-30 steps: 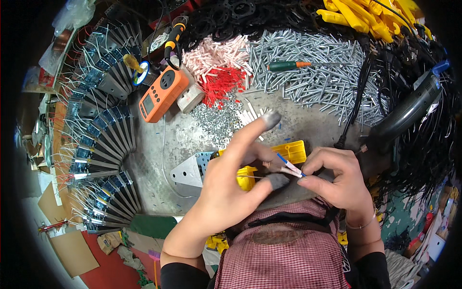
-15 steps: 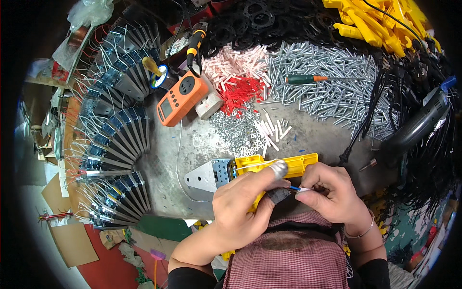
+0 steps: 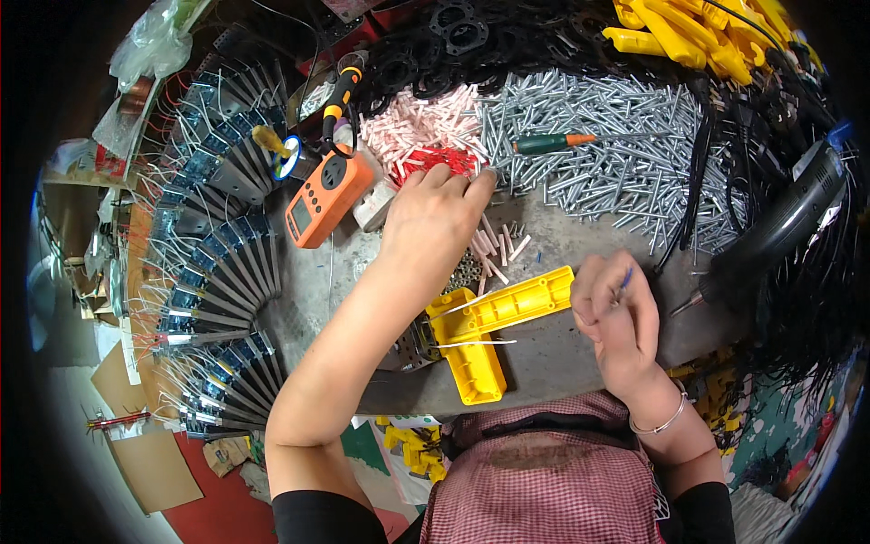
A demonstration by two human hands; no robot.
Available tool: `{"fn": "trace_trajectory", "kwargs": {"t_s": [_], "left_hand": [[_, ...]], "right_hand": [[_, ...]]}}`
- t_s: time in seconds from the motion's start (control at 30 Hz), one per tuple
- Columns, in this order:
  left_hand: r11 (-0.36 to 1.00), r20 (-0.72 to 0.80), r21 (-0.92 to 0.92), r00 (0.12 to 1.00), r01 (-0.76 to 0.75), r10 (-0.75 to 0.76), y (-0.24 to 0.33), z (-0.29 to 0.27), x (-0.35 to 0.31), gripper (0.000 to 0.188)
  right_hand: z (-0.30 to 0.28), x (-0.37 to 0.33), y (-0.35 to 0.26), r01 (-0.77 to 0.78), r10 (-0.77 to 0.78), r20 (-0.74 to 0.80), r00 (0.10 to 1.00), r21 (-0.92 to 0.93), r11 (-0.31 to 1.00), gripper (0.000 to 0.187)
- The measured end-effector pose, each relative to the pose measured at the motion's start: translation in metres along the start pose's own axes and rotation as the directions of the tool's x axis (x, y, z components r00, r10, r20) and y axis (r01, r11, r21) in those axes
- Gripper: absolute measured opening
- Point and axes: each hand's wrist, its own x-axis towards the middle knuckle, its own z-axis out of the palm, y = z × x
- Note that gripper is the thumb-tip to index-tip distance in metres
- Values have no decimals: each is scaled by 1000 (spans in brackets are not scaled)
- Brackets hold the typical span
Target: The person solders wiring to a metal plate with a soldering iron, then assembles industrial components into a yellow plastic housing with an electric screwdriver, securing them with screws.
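Observation:
My left hand (image 3: 437,213) reaches over the small red sleeves (image 3: 426,161); its bent fingers hide their own tips and anything between them. Right of the yellow housing, my right hand (image 3: 614,308) is raised above the table, its fingers closed around a small blue piece (image 3: 625,279), slightly blurred. The L-shaped yellow plastic housing (image 3: 521,301) lies hollow side up in front of me. Two white wires run across it, one of them a white lead (image 3: 485,344). A perforated metal part (image 3: 415,344) adjoins the housing on the left, partly hidden by my left forearm.
Steel screws (image 3: 598,181) form a large heap under a green-handled screwdriver (image 3: 544,143). Pale pink tubes (image 3: 426,118) lie left of it. An orange meter (image 3: 331,195) stands at centre left, beside rows of metal plates (image 3: 227,254). A black power tool (image 3: 779,236) lies on the right.
My left hand has left the housing area and moved forward to the red sleeves. My right hand has moved up and slightly right with a blue piece. The housing now shows fully.

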Motion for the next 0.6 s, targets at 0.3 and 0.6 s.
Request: {"fn": "trace_trajectory", "kwargs": {"t_s": [0.3, 0.6], "left_hand": [[737, -192, -655, 908, 163, -372, 31, -61, -27, 43], [-82, 35, -996, 752, -26, -658, 75, -50, -80, 41]], "right_hand": [[3, -12, -26, 147, -114, 181, 977, -178, 973, 16], [44, -1, -12, -63, 71, 20, 997, -255, 965, 23]]}}
